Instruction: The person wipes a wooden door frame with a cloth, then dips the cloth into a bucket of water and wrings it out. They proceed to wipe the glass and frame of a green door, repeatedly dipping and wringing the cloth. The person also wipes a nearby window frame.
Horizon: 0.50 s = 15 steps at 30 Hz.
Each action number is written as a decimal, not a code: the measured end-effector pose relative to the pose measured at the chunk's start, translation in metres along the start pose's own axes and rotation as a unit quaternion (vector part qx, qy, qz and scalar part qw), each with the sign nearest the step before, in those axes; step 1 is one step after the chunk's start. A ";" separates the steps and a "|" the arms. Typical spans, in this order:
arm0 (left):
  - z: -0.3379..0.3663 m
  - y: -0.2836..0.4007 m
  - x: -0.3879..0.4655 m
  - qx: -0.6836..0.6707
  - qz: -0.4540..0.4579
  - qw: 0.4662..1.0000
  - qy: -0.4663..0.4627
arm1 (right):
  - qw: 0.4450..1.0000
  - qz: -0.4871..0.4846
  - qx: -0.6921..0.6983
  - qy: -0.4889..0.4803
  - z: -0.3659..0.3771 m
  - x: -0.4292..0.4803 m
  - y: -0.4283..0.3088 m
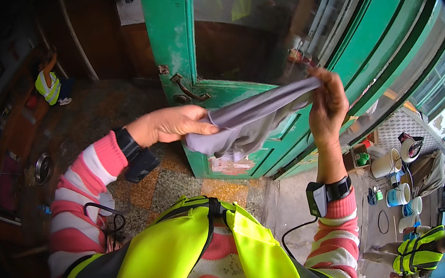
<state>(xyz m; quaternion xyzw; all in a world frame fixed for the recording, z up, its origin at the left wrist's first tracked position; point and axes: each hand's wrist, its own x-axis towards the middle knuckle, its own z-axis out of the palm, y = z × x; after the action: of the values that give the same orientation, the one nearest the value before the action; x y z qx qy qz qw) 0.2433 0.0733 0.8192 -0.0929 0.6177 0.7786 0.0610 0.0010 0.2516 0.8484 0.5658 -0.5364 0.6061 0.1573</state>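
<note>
A grey-purple cloth (249, 121) is stretched between my two hands in front of a green wooden door (175, 43) with a glass pane. My left hand (177, 123) pinches its lower left end between thumb and fingers. Higher up on the right, my right hand (328, 97) grips the other end. Loose folds hang from the cloth's lower edge. Behind it, a worn metal door handle (189, 90) shows just above my left hand. The door's lower panel has chipped, peeling paint.
A person in a yellow vest (48, 86) is inside at the far left. Outside at right, another person in a yellow vest (417, 254) stands near several buckets (399, 196). A box (356, 158) holding a green bottle lies by the door frame (359, 93).
</note>
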 end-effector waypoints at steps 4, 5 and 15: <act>0.009 -0.012 0.018 0.026 -0.003 1.000 -0.015 | 0.973 0.156 0.149 -0.083 0.006 0.004 0.010; 0.010 -0.009 0.019 0.022 -0.006 1.000 0.004 | 0.939 0.217 0.237 -0.120 0.007 0.002 0.012; -0.009 0.086 -0.003 -0.005 0.258 0.955 0.147 | 0.988 0.115 0.012 -0.099 -0.036 -0.008 0.018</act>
<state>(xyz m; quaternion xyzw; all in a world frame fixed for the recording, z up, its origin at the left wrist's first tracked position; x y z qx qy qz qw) 0.2290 0.0445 0.8999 -0.0440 0.6189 0.7485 -0.2339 -0.0297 0.2776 0.8409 0.5594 -0.6038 0.5673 0.0258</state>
